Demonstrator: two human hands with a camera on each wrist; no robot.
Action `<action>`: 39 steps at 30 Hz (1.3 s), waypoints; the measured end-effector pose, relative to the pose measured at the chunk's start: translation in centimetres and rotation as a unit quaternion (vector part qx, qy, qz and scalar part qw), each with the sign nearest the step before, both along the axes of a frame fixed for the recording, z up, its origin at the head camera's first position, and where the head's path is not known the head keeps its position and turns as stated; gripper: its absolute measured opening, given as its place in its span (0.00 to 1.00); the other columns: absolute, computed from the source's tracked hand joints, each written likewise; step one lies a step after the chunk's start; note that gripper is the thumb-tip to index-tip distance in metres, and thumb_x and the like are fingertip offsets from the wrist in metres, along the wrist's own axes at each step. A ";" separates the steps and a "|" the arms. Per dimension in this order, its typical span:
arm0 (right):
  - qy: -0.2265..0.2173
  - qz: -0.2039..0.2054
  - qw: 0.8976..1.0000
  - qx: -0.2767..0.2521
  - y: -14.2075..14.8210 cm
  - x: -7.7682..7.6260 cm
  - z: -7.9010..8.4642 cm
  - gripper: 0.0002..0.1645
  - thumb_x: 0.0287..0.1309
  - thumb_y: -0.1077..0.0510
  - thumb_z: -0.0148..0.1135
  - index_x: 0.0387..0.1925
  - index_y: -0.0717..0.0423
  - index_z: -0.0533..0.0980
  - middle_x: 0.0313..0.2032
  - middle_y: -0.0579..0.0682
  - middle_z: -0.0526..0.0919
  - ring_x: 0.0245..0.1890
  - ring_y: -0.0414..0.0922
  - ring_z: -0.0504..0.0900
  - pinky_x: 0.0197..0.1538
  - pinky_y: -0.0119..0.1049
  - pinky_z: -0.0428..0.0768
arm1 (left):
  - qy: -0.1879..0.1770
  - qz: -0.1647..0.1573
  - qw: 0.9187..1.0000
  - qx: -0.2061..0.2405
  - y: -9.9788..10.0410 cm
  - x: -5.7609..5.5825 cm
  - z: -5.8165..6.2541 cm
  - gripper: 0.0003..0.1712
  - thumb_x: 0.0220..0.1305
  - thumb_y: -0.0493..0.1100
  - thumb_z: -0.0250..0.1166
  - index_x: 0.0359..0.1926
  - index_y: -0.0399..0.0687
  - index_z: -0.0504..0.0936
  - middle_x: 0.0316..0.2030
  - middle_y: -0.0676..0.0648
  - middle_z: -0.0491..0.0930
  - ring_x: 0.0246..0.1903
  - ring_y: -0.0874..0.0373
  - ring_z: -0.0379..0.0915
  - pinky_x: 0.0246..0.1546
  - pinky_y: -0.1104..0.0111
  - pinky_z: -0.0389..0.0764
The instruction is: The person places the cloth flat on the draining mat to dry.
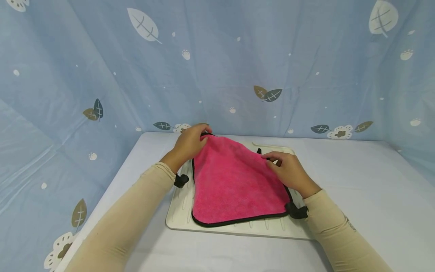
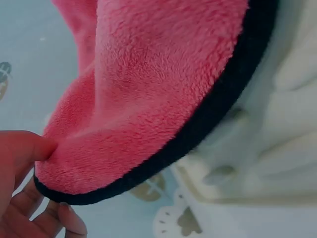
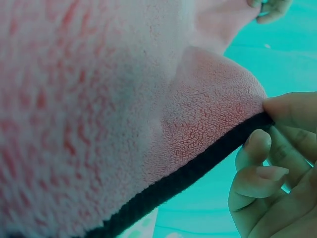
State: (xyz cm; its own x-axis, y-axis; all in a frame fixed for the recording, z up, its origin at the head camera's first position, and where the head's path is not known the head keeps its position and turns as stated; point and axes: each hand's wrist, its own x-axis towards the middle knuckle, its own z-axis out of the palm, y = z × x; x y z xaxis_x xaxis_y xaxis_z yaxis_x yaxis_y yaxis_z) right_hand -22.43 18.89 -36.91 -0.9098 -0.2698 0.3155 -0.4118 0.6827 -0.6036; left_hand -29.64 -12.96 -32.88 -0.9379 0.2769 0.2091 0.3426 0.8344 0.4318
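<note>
A pink plush towel [image 1: 238,181] with a dark border hangs spread between both hands over a cream ribbed tray [image 1: 180,219]. At the towel's far left corner, the left hand [image 1: 191,141] pinches the cloth between thumb and fingers; the left wrist view shows that thumb on the pink face of the towel [image 2: 148,89]. My right hand [image 1: 289,170] pinches the far right corner, and the right wrist view has its fingertips on the dark edging. The towel's near edge droops low over the tray, and whether it touches there I cannot tell. Most of the tray is hidden beneath it.
The tray lies on a white-covered table [image 1: 357,189]. Behind and to the left rises a blue curtain [image 1: 217,68] printed with leaves and flowers. Black wrist straps [image 1: 297,210] show on the arms, over beige sleeves.
</note>
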 end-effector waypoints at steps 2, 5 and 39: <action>0.000 0.000 1.000 0.002 0.0 0.0 0.0 0.13 0.62 0.66 0.64 0.48 0.58 0.84 0.35 0.53 0.87 0.23 0.41 0.76 0.25 0.31 0.74 | -0.008 0.005 1.000 -0.010 -0.2 0.0 -0.4 0.17 0.70 0.41 0.61 0.58 0.52 0.78 0.60 0.47 0.79 0.54 0.51 0.78 0.53 0.56 0.79; 0.004 0.002 1.000 0.004 0.0 -0.1 -0.1 0.13 0.62 0.66 0.64 0.48 0.58 0.84 0.35 0.53 0.87 0.23 0.41 0.77 0.25 0.31 0.74 | -0.018 0.009 1.000 -0.021 -0.4 0.1 -0.9 0.17 0.70 0.41 0.61 0.59 0.51 0.78 0.60 0.46 0.79 0.52 0.49 0.78 0.52 0.54 0.79; -0.027 0.009 1.000 0.010 0.0 0.0 -0.7 0.15 0.61 0.65 0.65 0.50 0.53 0.84 0.41 0.53 0.85 0.17 0.38 0.73 0.24 0.31 0.73 | 0.026 -0.167 0.976 -0.136 1.8 11.4 -1.0 0.20 0.64 0.48 0.69 0.56 0.56 0.82 0.52 0.50 0.80 0.55 0.53 0.76 0.60 0.47 0.72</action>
State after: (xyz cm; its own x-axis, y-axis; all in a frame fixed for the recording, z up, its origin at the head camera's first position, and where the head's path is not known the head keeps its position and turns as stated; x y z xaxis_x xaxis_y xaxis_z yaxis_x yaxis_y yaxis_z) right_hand -22.45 18.94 -37.59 -0.9202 -0.2916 0.2612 -0.3915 0.6881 -0.6110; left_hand -18.21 -11.13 -33.90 -0.7752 0.6181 0.1305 0.6315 0.7533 0.1838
